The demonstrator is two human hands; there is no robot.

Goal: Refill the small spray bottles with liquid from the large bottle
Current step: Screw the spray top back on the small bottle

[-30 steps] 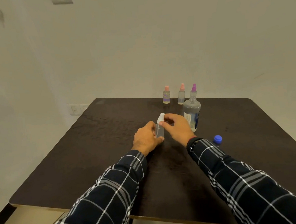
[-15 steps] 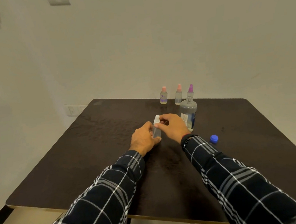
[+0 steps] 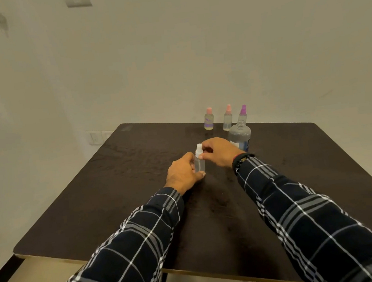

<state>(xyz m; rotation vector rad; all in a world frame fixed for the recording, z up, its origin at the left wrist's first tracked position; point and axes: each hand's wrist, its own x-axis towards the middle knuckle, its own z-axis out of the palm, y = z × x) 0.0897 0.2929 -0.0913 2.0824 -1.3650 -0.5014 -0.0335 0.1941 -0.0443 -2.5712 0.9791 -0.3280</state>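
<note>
Left hand (image 3: 183, 175) gripping small spray bottle (image 3: 199, 163) body, right hand (image 3: 219, 151) pinching its white cap (image 3: 199, 149), just front-left of large bottle (image 3: 239, 136). Keeping body upright, twisting cap only.

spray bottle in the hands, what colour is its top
White, on the small clear plastic spray bottle; the head view, the only one, shows it.

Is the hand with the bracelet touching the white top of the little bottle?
Touching. In the head view, the right hand pinches the white top of the little bottle with its fingertips, while the left hand wraps its body.
</note>
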